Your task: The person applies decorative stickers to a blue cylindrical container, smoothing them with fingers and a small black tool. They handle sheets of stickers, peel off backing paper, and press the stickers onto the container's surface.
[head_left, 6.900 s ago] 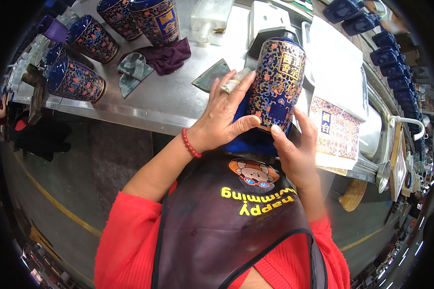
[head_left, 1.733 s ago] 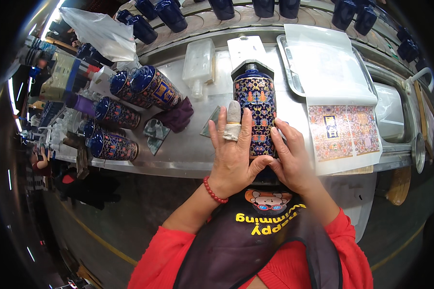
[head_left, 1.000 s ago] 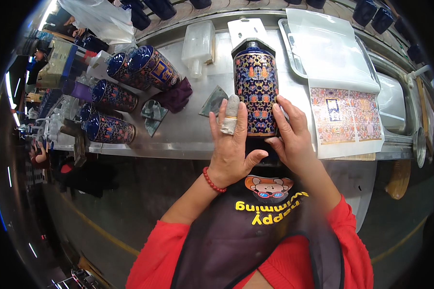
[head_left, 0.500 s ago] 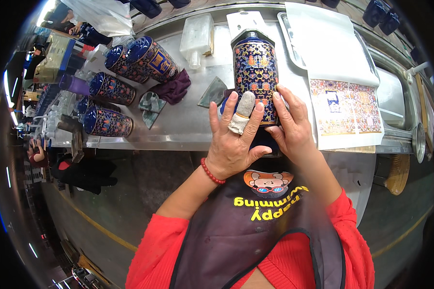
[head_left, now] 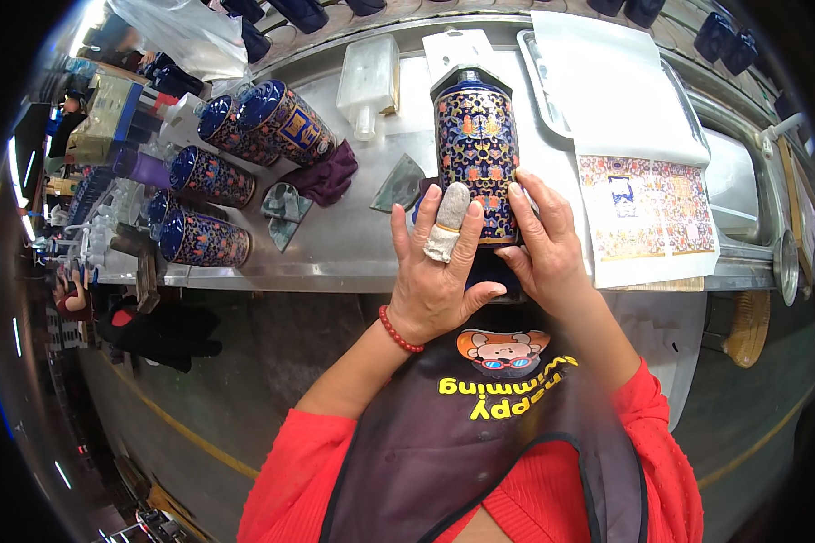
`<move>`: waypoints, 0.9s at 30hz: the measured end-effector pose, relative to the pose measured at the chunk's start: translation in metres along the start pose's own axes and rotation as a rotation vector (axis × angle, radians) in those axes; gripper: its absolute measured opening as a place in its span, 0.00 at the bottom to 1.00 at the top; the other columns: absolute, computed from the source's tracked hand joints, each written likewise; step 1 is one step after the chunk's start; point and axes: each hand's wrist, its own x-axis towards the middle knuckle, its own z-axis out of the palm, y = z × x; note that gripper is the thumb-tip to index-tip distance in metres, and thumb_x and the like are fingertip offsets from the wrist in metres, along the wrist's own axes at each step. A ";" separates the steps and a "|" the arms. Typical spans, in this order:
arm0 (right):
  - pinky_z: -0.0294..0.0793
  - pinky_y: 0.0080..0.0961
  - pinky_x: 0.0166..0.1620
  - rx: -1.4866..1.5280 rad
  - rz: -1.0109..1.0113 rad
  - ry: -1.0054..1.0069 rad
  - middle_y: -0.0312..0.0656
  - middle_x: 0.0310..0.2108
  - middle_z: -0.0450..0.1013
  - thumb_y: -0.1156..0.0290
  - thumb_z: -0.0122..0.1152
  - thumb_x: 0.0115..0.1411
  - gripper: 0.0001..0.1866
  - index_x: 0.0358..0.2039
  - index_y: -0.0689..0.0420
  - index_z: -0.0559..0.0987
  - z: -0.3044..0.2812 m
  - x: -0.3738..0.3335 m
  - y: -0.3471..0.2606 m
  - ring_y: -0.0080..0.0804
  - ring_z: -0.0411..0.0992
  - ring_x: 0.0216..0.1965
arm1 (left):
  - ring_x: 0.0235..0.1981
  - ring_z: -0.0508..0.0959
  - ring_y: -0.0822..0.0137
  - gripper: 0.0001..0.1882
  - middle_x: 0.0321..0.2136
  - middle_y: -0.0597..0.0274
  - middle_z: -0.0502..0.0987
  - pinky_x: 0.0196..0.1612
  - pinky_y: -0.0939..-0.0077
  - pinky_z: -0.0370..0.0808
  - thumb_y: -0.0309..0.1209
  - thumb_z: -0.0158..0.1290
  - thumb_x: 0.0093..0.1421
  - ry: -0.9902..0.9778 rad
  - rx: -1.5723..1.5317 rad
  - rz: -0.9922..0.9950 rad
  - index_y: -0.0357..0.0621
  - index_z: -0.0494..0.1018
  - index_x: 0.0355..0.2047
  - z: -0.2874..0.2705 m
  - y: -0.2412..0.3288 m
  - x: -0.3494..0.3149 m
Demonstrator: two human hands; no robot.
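A dark blue bottle covered in a colourful floral pattern lies in front of me, its neck pointing away. My left hand rests at its near left side with fingers spread. A grey-and-white cover wraps one of its fingers, which touches the patterned surface. On the bottle's right side, my right hand touches with outstretched fingertips, the thumb by the near end. A dark support under the bottle is mostly hidden. To the right lies a printed floral sheet of matching pattern.
Several patterned blue bottles lie at the left beside a purple cloth. Greenish flat pieces and a clear bottle-shaped container are on the metal table. White paper covers part of a tray at the right.
The table and bottle appear slightly lower in the picture. My left hand's fingers have shifted slightly left and down along the bottle; the right hand stays against its side.
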 end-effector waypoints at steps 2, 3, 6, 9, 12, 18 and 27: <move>0.67 0.47 0.63 -0.001 0.001 -0.002 0.54 0.67 0.61 0.68 0.69 0.56 0.37 0.65 0.64 0.69 0.000 0.000 0.000 0.57 0.64 0.63 | 0.71 0.56 0.36 0.48 0.68 0.37 0.61 0.72 0.37 0.36 0.66 0.40 0.67 -0.001 0.011 0.006 0.34 0.59 0.70 -0.001 0.000 0.000; 0.67 0.47 0.63 -0.002 0.001 -0.004 0.54 0.67 0.61 0.68 0.69 0.56 0.37 0.65 0.65 0.68 0.000 0.000 0.000 0.57 0.64 0.63 | 0.71 0.56 0.36 0.48 0.68 0.37 0.61 0.72 0.37 0.36 0.66 0.40 0.67 -0.004 0.009 0.002 0.34 0.59 0.70 -0.001 0.000 0.000; 0.67 0.47 0.64 -0.002 0.007 -0.007 0.53 0.67 0.61 0.68 0.69 0.56 0.37 0.65 0.64 0.68 0.000 -0.001 0.000 0.57 0.64 0.63 | 0.71 0.56 0.36 0.48 0.69 0.37 0.61 0.72 0.37 0.36 0.66 0.41 0.67 -0.002 0.003 0.005 0.34 0.59 0.70 0.000 -0.001 -0.001; 0.67 0.47 0.64 0.002 0.011 -0.008 0.53 0.67 0.61 0.67 0.69 0.57 0.37 0.65 0.64 0.68 0.000 -0.001 0.000 0.57 0.64 0.63 | 0.72 0.55 0.37 0.47 0.69 0.40 0.60 0.72 0.36 0.36 0.66 0.40 0.67 0.016 -0.036 -0.015 0.36 0.59 0.71 0.002 -0.001 -0.003; 0.67 0.47 0.63 -0.001 0.011 -0.008 0.53 0.68 0.61 0.67 0.69 0.57 0.37 0.65 0.64 0.68 0.000 -0.001 0.000 0.57 0.64 0.63 | 0.73 0.53 0.40 0.47 0.71 0.44 0.58 0.71 0.33 0.36 0.66 0.39 0.68 0.046 -0.088 -0.047 0.40 0.58 0.72 0.004 -0.002 -0.006; 0.67 0.47 0.63 0.001 0.010 -0.013 0.54 0.67 0.61 0.67 0.69 0.57 0.37 0.65 0.64 0.69 0.000 0.000 0.000 0.57 0.64 0.63 | 0.73 0.54 0.38 0.48 0.71 0.40 0.57 0.71 0.34 0.36 0.65 0.40 0.68 0.050 -0.086 -0.032 0.36 0.57 0.72 0.006 -0.005 -0.012; 0.68 0.47 0.62 -0.006 0.005 -0.004 0.55 0.67 0.62 0.67 0.70 0.56 0.38 0.66 0.64 0.68 0.003 -0.002 0.001 0.57 0.65 0.63 | 0.71 0.56 0.36 0.50 0.71 0.37 0.57 0.71 0.35 0.38 0.66 0.40 0.68 0.084 -0.252 -0.141 0.32 0.53 0.72 0.015 -0.005 -0.032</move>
